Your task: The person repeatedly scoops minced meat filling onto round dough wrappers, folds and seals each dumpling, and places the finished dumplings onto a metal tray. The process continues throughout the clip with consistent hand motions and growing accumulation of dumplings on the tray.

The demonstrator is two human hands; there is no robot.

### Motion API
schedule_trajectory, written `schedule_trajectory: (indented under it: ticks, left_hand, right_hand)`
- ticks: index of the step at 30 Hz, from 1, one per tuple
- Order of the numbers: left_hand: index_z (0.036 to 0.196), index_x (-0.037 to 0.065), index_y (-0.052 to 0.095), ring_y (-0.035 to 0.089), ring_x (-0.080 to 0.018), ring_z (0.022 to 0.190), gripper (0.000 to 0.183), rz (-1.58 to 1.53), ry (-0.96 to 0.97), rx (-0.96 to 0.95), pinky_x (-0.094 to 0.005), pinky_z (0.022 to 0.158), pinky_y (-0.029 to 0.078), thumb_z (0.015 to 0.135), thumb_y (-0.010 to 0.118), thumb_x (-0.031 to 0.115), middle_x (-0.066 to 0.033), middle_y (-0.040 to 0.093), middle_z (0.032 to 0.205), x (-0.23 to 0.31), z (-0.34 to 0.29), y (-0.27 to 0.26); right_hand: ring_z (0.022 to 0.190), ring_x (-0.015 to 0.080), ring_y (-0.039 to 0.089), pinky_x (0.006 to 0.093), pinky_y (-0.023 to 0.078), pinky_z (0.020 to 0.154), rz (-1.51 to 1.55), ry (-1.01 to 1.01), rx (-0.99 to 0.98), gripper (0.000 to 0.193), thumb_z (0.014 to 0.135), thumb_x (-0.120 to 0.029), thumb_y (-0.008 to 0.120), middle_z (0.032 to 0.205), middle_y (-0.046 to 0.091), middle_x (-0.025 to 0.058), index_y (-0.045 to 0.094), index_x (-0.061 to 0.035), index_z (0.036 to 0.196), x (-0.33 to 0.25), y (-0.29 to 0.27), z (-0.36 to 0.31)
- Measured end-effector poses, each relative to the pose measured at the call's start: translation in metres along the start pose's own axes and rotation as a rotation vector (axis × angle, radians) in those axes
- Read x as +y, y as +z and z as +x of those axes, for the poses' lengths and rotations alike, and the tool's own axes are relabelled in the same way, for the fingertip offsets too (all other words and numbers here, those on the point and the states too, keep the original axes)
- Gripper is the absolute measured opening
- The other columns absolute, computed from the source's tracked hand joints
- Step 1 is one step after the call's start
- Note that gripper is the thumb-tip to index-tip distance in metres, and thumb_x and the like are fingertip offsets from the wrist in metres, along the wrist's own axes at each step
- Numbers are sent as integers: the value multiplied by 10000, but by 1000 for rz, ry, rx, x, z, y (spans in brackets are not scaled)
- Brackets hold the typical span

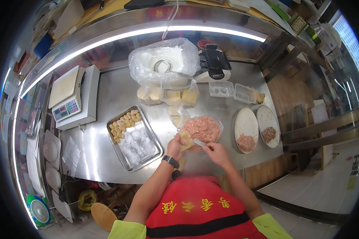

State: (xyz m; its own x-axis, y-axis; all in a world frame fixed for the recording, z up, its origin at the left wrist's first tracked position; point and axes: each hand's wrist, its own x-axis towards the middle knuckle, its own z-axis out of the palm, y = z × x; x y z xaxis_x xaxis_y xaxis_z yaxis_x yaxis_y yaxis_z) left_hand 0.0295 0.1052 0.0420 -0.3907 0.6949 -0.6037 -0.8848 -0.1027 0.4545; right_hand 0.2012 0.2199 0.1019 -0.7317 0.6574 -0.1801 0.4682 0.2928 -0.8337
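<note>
My left hand [174,147] is closed on a yellow dumpling wrapper [186,144] with a dab of pink meat on it. In my right hand [216,153] is a small pale spatula [199,142], its blade at the wrapper's edge. Just beyond both hands sits a large heap of minced meat [203,126] in a clear-rimmed bowl. To the left, a metal tray [154,136] holds several folded dumplings [125,122] at its far end and white flour over the rest. A bag of wrappers [178,115] lies beside the meat.
A bag of white flour [147,59] with a sieve stands at the back, bagged wrapper stacks [173,95] before it. Two oval dishes [246,119] with some meat are at right, near plastic boxes [221,89]. A digital scale [68,93] is at left; a black device [215,59] is behind.
</note>
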Motion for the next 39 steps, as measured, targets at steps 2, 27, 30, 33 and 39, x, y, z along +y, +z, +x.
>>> schedule_trajectory:
  ticks: [2,27,30,33,39]
  left_hand:
    - [1200,-36,480,590,-268,1003,421,21,-6,-14,-418,887,486,1014,331,311,-144,588,1110,-7,8,-11]
    - [1169,-62,527,618,-238,950,400,42,11,-9,-374,860,509,1002,391,275,-131,613,1069,9,-9,10]
    - [1179,-67,513,614,-253,966,402,11,-11,5,-387,882,497,1004,377,269,-134,605,1088,8,-7,0]
    - [1202,-70,485,601,-260,997,413,-29,-11,-18,-407,889,490,1007,358,271,-143,589,1119,5,-3,0]
    - [1172,-30,503,606,-247,942,406,-14,-41,-9,-383,855,496,1015,327,300,-139,597,1096,9,-19,23]
  right_hand:
    - [628,204,610,336,459,588,-161,8,-45,317,839,-335,635,677,627,124,676,-21,861,-32,5,-1]
    - [389,58,254,244,161,346,725,836,-260,411,920,-439,531,536,373,-53,633,-59,801,62,0,31]
    - [419,89,366,263,269,376,251,561,-135,414,914,-414,549,567,464,-24,643,-26,801,45,-2,21]
    - [505,129,485,295,386,468,89,109,-13,419,902,-390,569,615,552,15,648,11,811,52,-5,10]
    - [636,253,620,364,470,609,-197,53,-50,365,874,-376,583,701,644,142,669,-23,850,-36,8,-6]
